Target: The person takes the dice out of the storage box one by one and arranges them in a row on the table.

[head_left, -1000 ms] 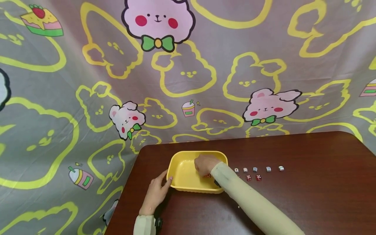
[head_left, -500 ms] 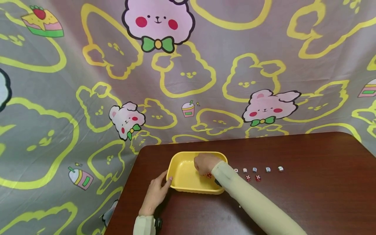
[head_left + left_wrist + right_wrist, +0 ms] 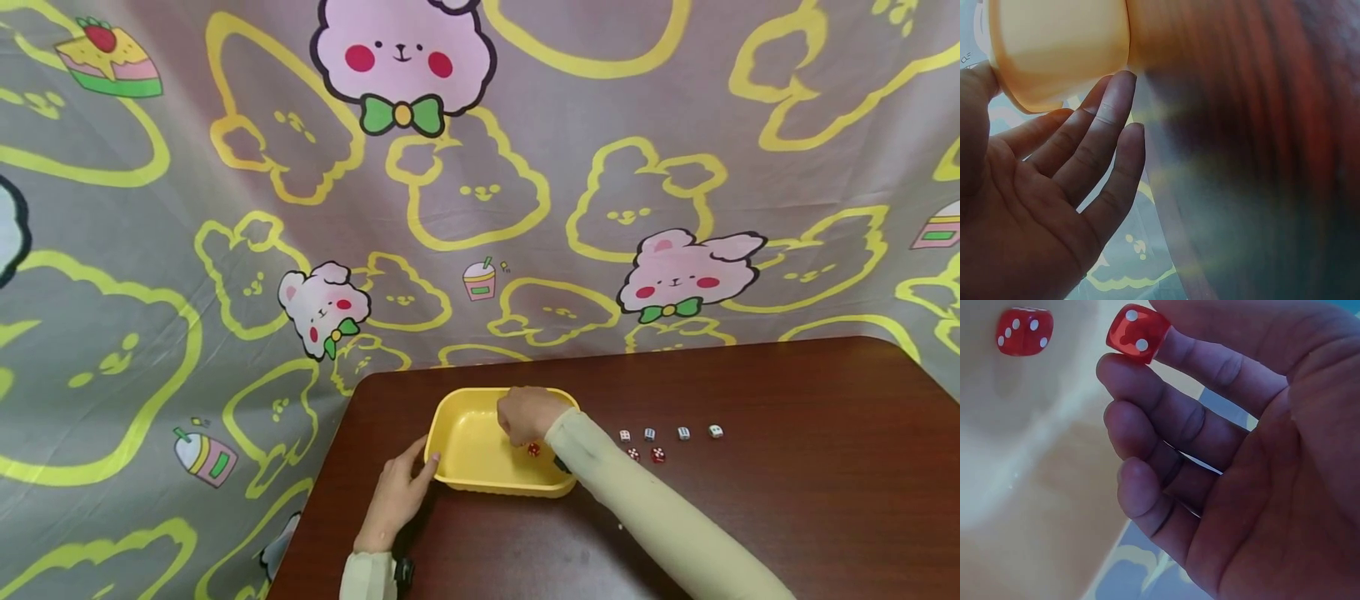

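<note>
A yellow plastic basin (image 3: 468,486) stands on the table. My left hand (image 3: 400,498) grips its left end, with the thumb over the rim and the fingers against the outside, as the left wrist view (image 3: 1063,162) also shows. Inside the basin, toward its right side, is my right hand (image 3: 527,414). Its thumb and forefinger pinch a red die (image 3: 1138,334) with white dots, while the other fingers curl loosely. Another red die (image 3: 533,450) lies on the basin floor below that hand; the right wrist view shows this loose die (image 3: 1024,331) apart from the fingers.
Right of the basin, several white dice (image 3: 650,435) form a row on the brown table (image 3: 810,467). Red dice (image 3: 657,455) lie in front of them, partly behind the right sleeve (image 3: 645,500). A patterned cloth (image 3: 555,208) hangs behind the table.
My right hand has shifted slightly right within the basin, and the loose red die shows more plainly. The right sleeve now hides the nearest white die. The left hand stays put.
</note>
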{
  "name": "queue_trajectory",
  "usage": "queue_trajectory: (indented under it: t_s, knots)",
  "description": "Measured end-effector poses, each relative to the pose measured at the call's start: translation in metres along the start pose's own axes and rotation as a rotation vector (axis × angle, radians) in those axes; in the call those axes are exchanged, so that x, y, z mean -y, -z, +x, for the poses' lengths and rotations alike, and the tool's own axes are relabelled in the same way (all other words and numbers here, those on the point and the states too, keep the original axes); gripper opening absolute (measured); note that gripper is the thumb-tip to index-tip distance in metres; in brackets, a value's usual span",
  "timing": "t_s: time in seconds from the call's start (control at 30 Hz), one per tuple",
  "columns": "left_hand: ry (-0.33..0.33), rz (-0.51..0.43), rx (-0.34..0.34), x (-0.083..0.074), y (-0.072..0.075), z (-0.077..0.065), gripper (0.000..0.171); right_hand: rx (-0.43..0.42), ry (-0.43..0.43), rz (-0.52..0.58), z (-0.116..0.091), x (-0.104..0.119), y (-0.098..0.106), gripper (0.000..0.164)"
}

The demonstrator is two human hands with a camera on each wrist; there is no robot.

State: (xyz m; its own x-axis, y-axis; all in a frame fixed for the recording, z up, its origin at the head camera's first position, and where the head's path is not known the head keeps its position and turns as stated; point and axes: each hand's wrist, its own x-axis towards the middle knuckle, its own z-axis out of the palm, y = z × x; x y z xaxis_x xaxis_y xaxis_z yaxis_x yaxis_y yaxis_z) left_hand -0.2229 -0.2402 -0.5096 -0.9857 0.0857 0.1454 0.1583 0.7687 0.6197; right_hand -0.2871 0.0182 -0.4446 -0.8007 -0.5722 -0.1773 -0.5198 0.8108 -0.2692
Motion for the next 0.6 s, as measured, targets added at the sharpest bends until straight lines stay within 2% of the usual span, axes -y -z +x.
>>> queue_trajectory:
  t_s: [0.23, 0.6]
  knots:
    - [-0.009, -0.005, -0.004, 0.001, -0.001, -0.001, 0.042, -0.019, 0.024, -0.03, -0.006, -0.002, 0.005, 0.031]
    - [-0.001, -0.01, 0.005, 0.001, 0.0, -0.001, 0.043, -0.049, -0.013, -0.085, -0.024, -0.005, 0.016, 0.028]
